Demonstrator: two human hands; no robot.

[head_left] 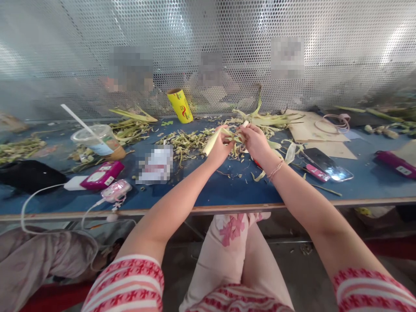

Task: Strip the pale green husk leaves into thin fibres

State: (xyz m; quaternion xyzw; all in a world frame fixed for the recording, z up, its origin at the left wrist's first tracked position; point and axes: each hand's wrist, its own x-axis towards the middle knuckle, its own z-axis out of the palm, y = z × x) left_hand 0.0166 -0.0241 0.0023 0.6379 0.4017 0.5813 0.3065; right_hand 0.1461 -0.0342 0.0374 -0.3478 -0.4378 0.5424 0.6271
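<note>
Over the blue table, my left hand [222, 151] is closed around a pale green, husk-like leaf [212, 142], whose broad end sticks out to the left. Close beside it on the right, my right hand [256, 139] pinches the other part of the same leafy piece, and a whitish tip shows above its fingers. Exactly where the fingertips grip is partly hidden. Beneath and behind both hands lies a heap of small greenish scraps [188, 145]. Longer leafy stalks [276, 120] rest just beyond my right hand.
A yellow tube [180, 106] leans near the perforated metal wall [247, 52]. To the left stand a plastic cup [100, 141] with a straw and a purple device [103, 174]. A phone [328, 164] and brown paper [315, 128] lie right. The table edge [227, 209] crosses above my lap.
</note>
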